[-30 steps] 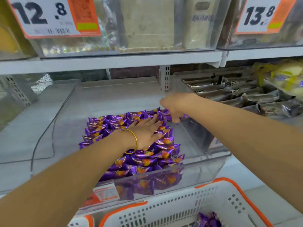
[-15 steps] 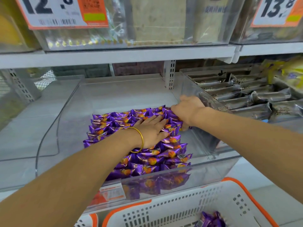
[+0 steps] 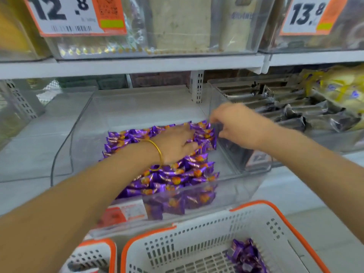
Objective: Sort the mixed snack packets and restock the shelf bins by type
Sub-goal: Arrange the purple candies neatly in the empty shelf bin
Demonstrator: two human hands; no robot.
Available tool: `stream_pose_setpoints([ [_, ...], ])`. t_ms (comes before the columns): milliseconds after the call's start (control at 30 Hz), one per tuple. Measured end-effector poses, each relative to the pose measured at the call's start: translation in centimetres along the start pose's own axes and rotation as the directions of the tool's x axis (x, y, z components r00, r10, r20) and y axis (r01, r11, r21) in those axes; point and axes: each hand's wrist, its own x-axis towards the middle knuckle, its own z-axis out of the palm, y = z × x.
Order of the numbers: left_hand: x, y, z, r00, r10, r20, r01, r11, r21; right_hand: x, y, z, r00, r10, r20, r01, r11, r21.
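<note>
Rows of purple snack packets with orange marks fill the right half of a clear shelf bin. My left hand, a gold bangle on its wrist, lies flat on top of the packets with straight fingers. My right hand is at the bin's right wall, by the far right end of the packets. Its fingers curl down toward the last packets, but motion blur hides whether they pinch one. A few more purple packets lie in a white basket with an orange rim below the shelf.
A neighbouring clear bin holds dark silver packets, with yellow packets beyond. A second basket sits at the bottom left. The upper shelf carries bins with price tags 12.8 and 13.8.
My right hand has shifted right and slightly back, from the back packets to the bin's right wall. My left hand has stayed flat on the packets.
</note>
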Motion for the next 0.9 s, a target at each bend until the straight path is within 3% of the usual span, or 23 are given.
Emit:
stream_pose_setpoints([
  [67,-3.2,2.3,-1.3,0.970,0.076,-0.232,-0.113,0.983,-0.147,-6.0,-0.6,-2.9,0.996,0.007,-0.086,0.013,0.974,0.226],
  [100,-5.3,3.7,-1.6,0.933,0.116,-0.341,-0.197,0.956,-0.216,-9.0,-0.9,-3.9,0.999,0.007,-0.033,0.007,0.911,0.412],
  [167,-9.6,6.4,-0.9,0.853,0.197,-0.483,-0.365,0.887,-0.284,-12.7,-0.9,-3.3,0.977,-0.080,0.196,-0.080,0.720,0.690],
  [200,-11.5,7.6,0.1,0.833,0.234,-0.502,-0.418,0.860,-0.292,-13.6,-0.7,-1.9,0.929,-0.154,0.336,-0.140,0.694,0.706],
  [267,-14.0,9.4,3.5,0.852,0.279,-0.443,-0.445,0.833,-0.330,-14.1,0.1,3.4,0.772,-0.222,0.596,-0.244,0.762,0.600],
  [333,-15.2,9.9,8.0,0.914,0.261,-0.311,-0.376,0.834,-0.404,-13.7,0.9,11.3,0.641,-0.174,0.747,-0.285,0.850,0.442],
  [433,-15.9,9.6,15.2,0.987,0.150,-0.049,-0.154,0.856,-0.493,-14.9,2.3,23.4,0.565,-0.063,0.823,-0.158,0.970,0.183],
  [600,-17.4,9.2,22.7,0.979,-0.140,0.147,0.199,0.805,-0.559,-16.2,3.9,35.2,0.589,-0.060,0.806,0.014,0.998,0.063],
  [733,-17.9,9.3,26.0,0.937,-0.234,0.260,0.345,0.744,-0.572,-15.4,3.9,40.8,0.559,-0.081,0.825,0.036,0.997,0.074],
  [800,-17.6,9.4,26.9,0.919,-0.258,0.299,0.390,0.715,-0.580,-15.5,3.8,42.4,0.586,-0.052,0.809,0.027,0.999,0.045],
  [900,-16.5,9.6,27.5,0.902,-0.265,0.341,0.423,0.703,-0.572,-15.6,3.8,43.8,0.605,0.028,0.796,-0.103,0.994,0.043],
])
